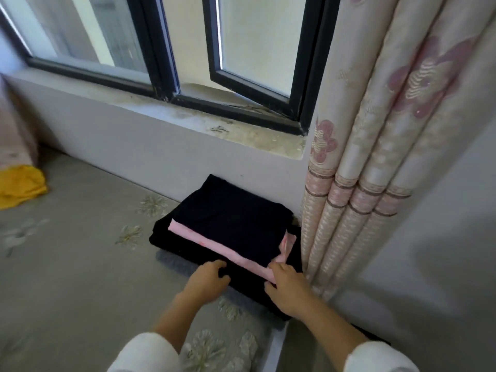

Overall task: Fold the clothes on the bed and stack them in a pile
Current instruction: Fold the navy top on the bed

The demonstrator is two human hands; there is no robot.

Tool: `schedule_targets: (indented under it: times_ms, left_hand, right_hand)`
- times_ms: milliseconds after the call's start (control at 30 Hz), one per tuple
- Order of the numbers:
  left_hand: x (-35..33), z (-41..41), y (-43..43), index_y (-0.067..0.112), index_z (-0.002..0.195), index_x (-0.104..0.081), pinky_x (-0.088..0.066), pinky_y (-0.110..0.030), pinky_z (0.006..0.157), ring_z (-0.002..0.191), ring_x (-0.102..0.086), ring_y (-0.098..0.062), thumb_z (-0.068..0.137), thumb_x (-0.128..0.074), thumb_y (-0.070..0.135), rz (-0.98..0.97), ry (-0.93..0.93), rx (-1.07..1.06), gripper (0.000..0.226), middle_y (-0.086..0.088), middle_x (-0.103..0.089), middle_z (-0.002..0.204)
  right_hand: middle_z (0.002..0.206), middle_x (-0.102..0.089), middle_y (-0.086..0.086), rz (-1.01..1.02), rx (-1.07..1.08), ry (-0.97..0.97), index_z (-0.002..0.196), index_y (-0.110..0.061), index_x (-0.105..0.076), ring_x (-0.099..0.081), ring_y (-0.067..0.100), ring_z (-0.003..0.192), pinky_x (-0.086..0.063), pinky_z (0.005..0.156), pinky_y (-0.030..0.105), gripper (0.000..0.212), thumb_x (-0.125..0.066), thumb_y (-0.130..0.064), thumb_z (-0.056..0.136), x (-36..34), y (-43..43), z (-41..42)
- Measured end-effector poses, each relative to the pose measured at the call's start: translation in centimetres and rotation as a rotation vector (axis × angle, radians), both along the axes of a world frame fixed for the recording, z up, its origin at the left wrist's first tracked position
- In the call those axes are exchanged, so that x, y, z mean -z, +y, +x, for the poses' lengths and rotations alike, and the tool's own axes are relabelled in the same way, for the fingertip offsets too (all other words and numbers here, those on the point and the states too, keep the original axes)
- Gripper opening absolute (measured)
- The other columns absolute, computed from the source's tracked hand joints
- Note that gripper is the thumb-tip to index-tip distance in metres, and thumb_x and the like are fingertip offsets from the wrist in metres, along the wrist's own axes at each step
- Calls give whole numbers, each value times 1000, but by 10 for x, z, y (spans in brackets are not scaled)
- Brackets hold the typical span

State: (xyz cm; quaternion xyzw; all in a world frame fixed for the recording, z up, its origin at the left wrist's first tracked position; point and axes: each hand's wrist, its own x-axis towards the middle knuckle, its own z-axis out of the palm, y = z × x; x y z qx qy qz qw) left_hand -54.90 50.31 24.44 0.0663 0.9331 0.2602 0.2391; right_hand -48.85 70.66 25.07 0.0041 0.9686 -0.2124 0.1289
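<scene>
Pile of folded clothes sits at the far right corner of the bed, against the wall under the window sill and touching the hanging curtain on its right side.

Layers, top to bottom:
- dark navy garment, folded flat, roughly square, uppermost.
- pink garment, showing only as a strip along the front edge and a small folded corner at the right.
- black garment, wider than the layers above, sticking out at the front and left.
- grey layer beneath, only a fuzzy edge visible; what it is cannot be told.

Hands: both at the front edge of the pile, near each other but apart.
- left hand: fingers bent, thumb forward, a fold of the black garment caught between thumb and fingers.
- right hand: fingers curled over the near right corner, apparently pinching the pink garment's edge against the thumb; motion blur makes the contact unclear.

Both forearms are bare, with white sleeves at the bottom of the view.

Surroundings: the bed cover is grey with pale flower prints. A yellow cloth lies crumpled at the far left, well apart from the pile. The black-framed window has its right pane swung open.
</scene>
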Motion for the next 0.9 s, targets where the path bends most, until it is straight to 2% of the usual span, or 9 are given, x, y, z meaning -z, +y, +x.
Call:
schedule_targets:
  times_ms: [133, 267, 467, 667, 767, 800, 900]
  left_hand:
    - [-22, 63, -13, 14, 122, -58, -44, -31, 90, 113, -57, -24, 93, -47, 24, -41, 70, -11, 33, -8, -61, 124]
    - [-44, 154, -34, 17, 137, -47, -38, -28, 98, 126, -48, -22, 94, -49, 29, -83, 128, -141, 45, -5, -50, 140]
    - [-59, 291, -74, 17, 134, -50, -38, -27, 98, 125, -48, -22, 93, -50, 31, -104, 168, -292, 43, -7, -51, 138]
    - [-87, 396, -150, 19, 134, -50, -42, -28, 89, 117, -53, -23, 94, -48, 31, -166, 202, -517, 42, -8, -55, 132]
    - [-95, 452, -185, 20, 132, -51, -42, -27, 75, 97, -60, -22, 93, -49, 30, -157, 240, -651, 41, -9, -63, 110]
    - [-96, 473, -196, 19, 132, -52, -43, -27, 74, 94, -60, -21, 93, -49, 30, -143, 245, -698, 40, -9, -63, 108]
    - [-95, 539, -233, 17, 133, -52, -43, -31, 92, 114, -55, -23, 93, -51, 28, -146, 244, -822, 41, -9, -58, 128]
  right_hand:
    - [129, -48, 4, -48, -19, 13, 132, -18, -41, -46, 20, 114, -40, 96, 34, 37, -42, -33, 99, -14, -8, 49]
    - [137, -44, 4, -70, -101, 28, 140, -16, -37, -42, 21, 124, -37, 102, 36, 46, -43, -35, 99, -27, -25, 115]
    - [139, -44, 7, -56, -252, -41, 134, -14, -41, -41, 25, 126, -38, 99, 35, 44, -47, -35, 96, -37, -66, 201]
    - [142, -45, 10, -147, -384, -26, 139, -11, -41, -43, 26, 129, -35, 104, 32, 50, -52, -32, 95, -53, -143, 261]
    - [141, -46, 10, -215, -465, -26, 138, -10, -43, -45, 24, 129, -35, 106, 32, 50, -53, -30, 94, -56, -191, 295]
    - [141, -46, 9, -211, -498, -28, 138, -11, -43, -44, 23, 129, -35, 106, 32, 50, -53, -31, 94, -54, -207, 308]
    - [141, -47, 8, -186, -606, -91, 139, -11, -42, -44, 23, 129, -37, 104, 32, 50, -52, -34, 94, -43, -259, 355]
